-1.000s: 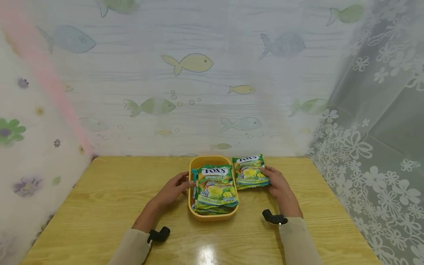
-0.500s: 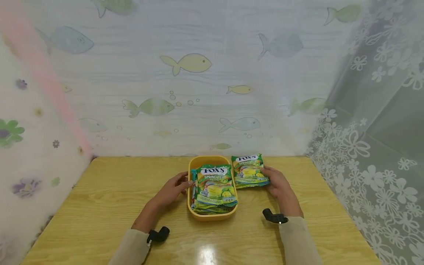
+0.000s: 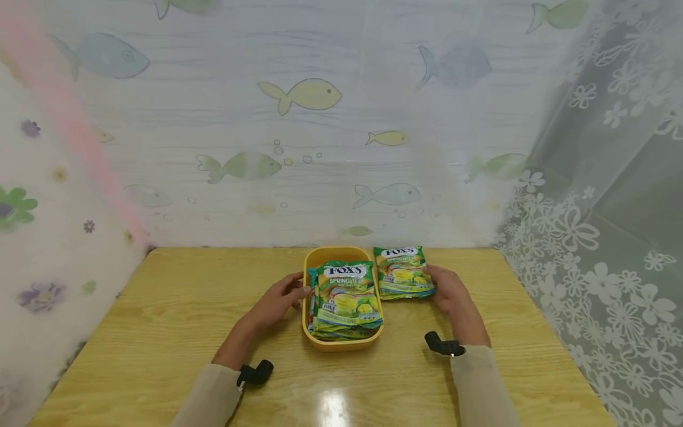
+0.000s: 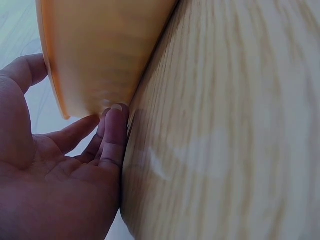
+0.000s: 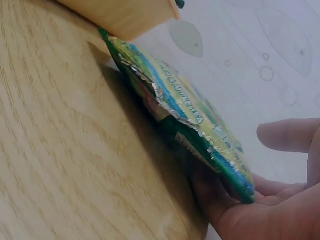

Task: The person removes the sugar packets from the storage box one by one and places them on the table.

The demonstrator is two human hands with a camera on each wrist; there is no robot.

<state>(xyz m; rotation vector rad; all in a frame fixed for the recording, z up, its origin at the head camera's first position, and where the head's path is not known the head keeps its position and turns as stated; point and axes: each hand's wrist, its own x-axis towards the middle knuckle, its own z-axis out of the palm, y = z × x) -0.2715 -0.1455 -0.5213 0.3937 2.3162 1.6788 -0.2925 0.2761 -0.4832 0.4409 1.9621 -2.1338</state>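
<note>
In the head view, a yellow plastic tub (image 3: 341,345) stands on the table with several green FOX'S Spring Tea candy bags (image 3: 347,296) in it. My left hand (image 3: 278,299) holds the tub's left side, thumb at the rim and fingers against the outer wall, as the left wrist view shows. Another candy bag (image 3: 402,274) of the same kind lies right of the tub, its left edge close by the rim. My right hand (image 3: 449,290) is at this bag's right edge. In the right wrist view its fingers reach under the bag while the thumb (image 5: 287,135) stands apart above it.
A teal packet (image 3: 312,290) is tucked along the tub's left inside wall. Behind the wooden table (image 3: 192,308) hangs a fish-printed curtain (image 3: 320,178), with flowered sheets on both sides. Each wrist wears a black camera mount.
The right thumb has drawn back slightly toward the bag's right edge. The tub, the bags and the left hand stay nearly in place, while the head view has tilted a little.
</note>
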